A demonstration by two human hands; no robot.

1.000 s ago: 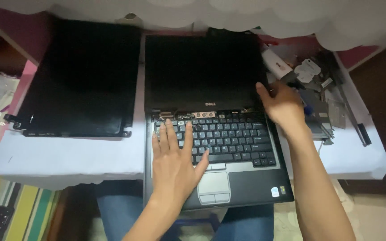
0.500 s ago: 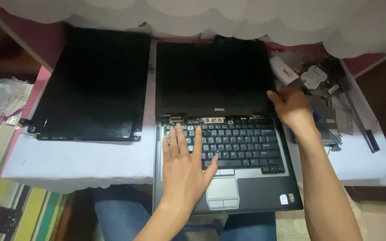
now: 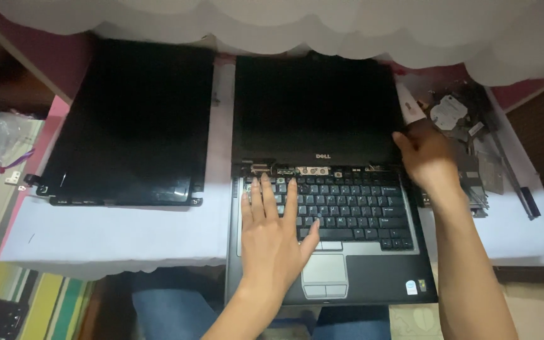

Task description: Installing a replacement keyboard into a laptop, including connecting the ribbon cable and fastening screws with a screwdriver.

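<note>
Head view: left hand [image 3: 275,236] lies flat, fingers spread, on the laptop [image 3: 328,208] keyboard, while right hand [image 3: 426,157] curls around the screen's lower right corner. I'd keep that palm pressing so the base stays put on the bench [image 3: 121,233].

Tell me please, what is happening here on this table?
A person works on an open laptop with bare hands. The left hand lies flat on the keyboard, and the right hand touches the right edge of the dark screen near the hinge. The hinge cover strip looks removed. A separate black screen panel lies to the left, and loose metal parts lie to the right, on a white table.
</note>
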